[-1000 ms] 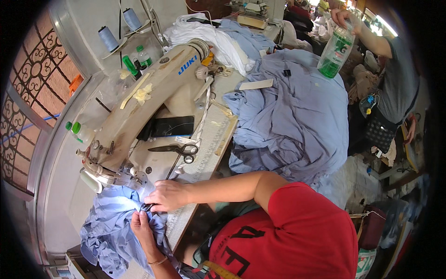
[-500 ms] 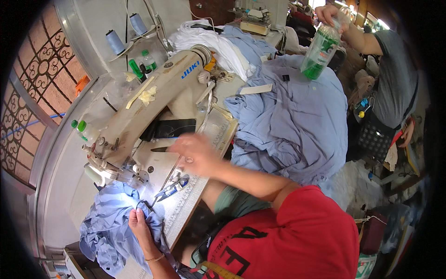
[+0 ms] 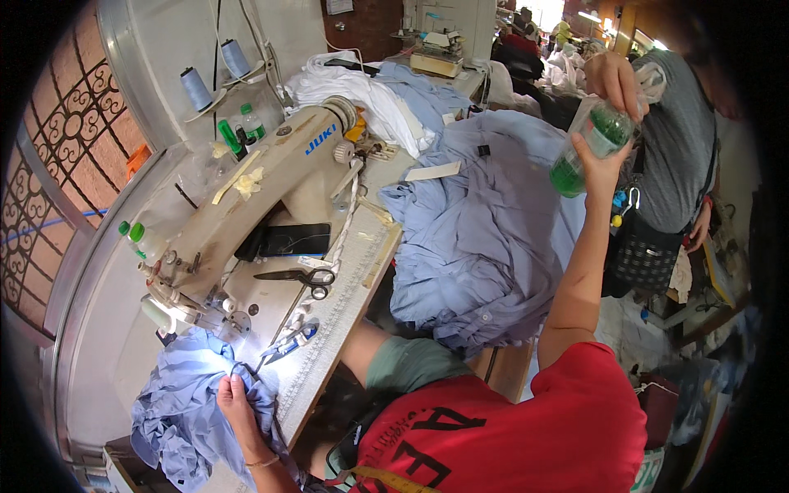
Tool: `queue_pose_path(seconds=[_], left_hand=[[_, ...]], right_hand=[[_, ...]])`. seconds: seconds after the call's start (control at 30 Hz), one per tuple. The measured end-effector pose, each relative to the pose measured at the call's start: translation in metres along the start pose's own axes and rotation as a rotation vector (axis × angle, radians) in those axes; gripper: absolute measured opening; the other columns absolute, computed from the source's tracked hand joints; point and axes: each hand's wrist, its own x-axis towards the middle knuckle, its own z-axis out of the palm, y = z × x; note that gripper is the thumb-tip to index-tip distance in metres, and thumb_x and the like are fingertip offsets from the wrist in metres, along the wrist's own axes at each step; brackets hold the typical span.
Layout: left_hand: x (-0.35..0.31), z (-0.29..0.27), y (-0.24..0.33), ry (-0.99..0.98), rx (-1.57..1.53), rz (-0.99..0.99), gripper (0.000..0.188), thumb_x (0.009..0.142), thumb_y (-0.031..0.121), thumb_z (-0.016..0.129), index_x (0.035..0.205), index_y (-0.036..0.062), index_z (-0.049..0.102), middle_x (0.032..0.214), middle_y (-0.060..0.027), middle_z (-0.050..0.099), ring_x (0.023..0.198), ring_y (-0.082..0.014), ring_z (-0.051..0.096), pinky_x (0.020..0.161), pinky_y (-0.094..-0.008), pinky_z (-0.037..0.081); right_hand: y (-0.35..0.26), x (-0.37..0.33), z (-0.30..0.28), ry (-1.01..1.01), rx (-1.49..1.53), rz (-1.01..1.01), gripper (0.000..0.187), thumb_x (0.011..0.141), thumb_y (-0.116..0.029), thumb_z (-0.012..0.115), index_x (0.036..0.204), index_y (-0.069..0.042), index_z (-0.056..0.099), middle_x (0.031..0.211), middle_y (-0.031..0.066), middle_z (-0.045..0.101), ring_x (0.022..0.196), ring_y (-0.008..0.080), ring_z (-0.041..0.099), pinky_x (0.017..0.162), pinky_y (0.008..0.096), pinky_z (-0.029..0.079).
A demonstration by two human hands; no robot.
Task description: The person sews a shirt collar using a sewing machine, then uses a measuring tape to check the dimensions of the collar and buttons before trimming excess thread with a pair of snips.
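1. a crumpled light-blue cloth (image 3: 177,411), thin and full of wrinkles, lies bunched on the table at the needle end of a beige metal sewing machine (image 3: 271,156); lamplight brightens its upper part.
2. the left hand (image 3: 234,396) is nearly closed, pinching a fold of this cloth between thumb and fingers.
3. the right hand (image 3: 604,160) is raised and half closed around a tilted, clear plastic bottle with green parts (image 3: 567,177), near a large heap of grey-blue cloth (image 3: 485,238). some fingers are hidden, so how firmly it grips cannot be told.
4. a co-worker's hand (image 3: 615,80) grasps the same bottle's upper end.
5. counted: two pale-blue thread spools (image 3: 196,89), one pair of black scissors (image 3: 304,278), one pair of blue-handled snips (image 3: 288,341), one flat black phone (image 3: 300,240).
6. blue lettering marks the machine's arm; larger black lettering crosses the person's red shirt (image 3: 526,419). the bottle's pale label is too unclear to read.
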Motion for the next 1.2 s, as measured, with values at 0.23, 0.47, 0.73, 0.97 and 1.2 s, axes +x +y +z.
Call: queue_pose_path(seconds=[0.23, 0.47, 0.73, 0.97, 1.2], left_hand=[[0.001, 0.002, 0.002, -0.013, 0.042, 0.036, 0.029, 0.096, 0.015, 0.052, 0.068, 0.0125, 0.044, 0.066, 0.0109, 0.035, 0.061, -0.0011, 0.027, 0.052, -0.0204, 0.022], [-0.002, 0.003, 0.016, 0.0, 0.138, 0.053, 0.031, 0.095, 0.015, 0.052, 0.067, 0.0123, 0.041, 0.066, 0.0098, 0.032, 0.061, -0.0024, 0.027, 0.052, -0.0218, 0.023], [-0.005, 0.007, 0.016, 0.087, 0.032, 0.034, 0.027, 0.091, 0.011, 0.061, 0.113, -0.002, 0.056, 0.093, -0.0014, 0.057, 0.08, -0.0083, 0.051, 0.072, -0.0223, 0.044], [-0.05, 0.002, 0.099, 0.052, 0.189, 0.263, 0.055, 0.081, 0.007, 0.071, 0.129, -0.0002, 0.046, 0.124, -0.0138, 0.054, 0.116, -0.0246, 0.051, 0.101, -0.0348, 0.037], [-0.061, 0.013, 0.132, -0.015, 0.027, 0.296, 0.095, 0.07, 0.02, 0.084, 0.14, -0.0013, 0.023, 0.134, -0.0151, 0.042, 0.123, -0.024, 0.044, 0.103, -0.0369, 0.036]], right_hand=[[0.004, -0.052, -0.03, -0.413, 0.614, 0.436, 0.07, 0.071, -0.024, 0.076, 0.129, -0.001, 0.043, 0.113, 0.01, 0.057, 0.1, 0.0213, 0.058, 0.087, 0.0352, 0.047], [-0.039, -0.141, 0.026, -1.001, 1.076, 0.754, 0.076, 0.063, -0.029, 0.08, 0.126, 0.0, 0.048, 0.109, 0.0125, 0.061, 0.098, 0.0238, 0.062, 0.086, 0.0371, 0.051], [-0.123, -0.224, 0.107, -1.482, 1.317, 0.937, 0.079, 0.062, -0.018, 0.083, 0.132, -0.005, 0.047, 0.121, 0.0071, 0.057, 0.112, 0.0196, 0.054, 0.098, 0.0359, 0.043], [-0.198, -0.278, 0.15, -1.785, 1.265, 0.678, 0.082, 0.062, -0.023, 0.084, 0.133, -0.006, 0.045, 0.121, 0.0055, 0.055, 0.113, 0.0171, 0.051, 0.1, 0.034, 0.039], [-0.255, -0.334, 0.152, -1.825, 1.175, 0.23, 0.101, 0.068, -0.022, 0.082, 0.146, -0.009, 0.02, 0.131, 0.013, 0.049, 0.12, 0.0233, 0.048, 0.103, 0.0348, 0.037]])
